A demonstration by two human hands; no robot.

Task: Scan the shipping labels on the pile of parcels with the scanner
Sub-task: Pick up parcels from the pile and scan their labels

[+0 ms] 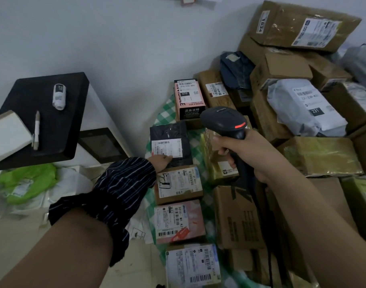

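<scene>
Black scanner [223, 121] gripped by one of two hands [240, 154] [162, 161].

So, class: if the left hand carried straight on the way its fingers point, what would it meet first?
Probably the white label on the black parcel; the left hand seems to touch its lower edge.

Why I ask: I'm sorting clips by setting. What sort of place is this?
Probably a small courier or parcel pickup room. Labelled cardboard boxes and mailer bags are piled against the wall, the right hand grips a barcode scanner, and the left hand touches the shipping label on a black parcel.
</scene>
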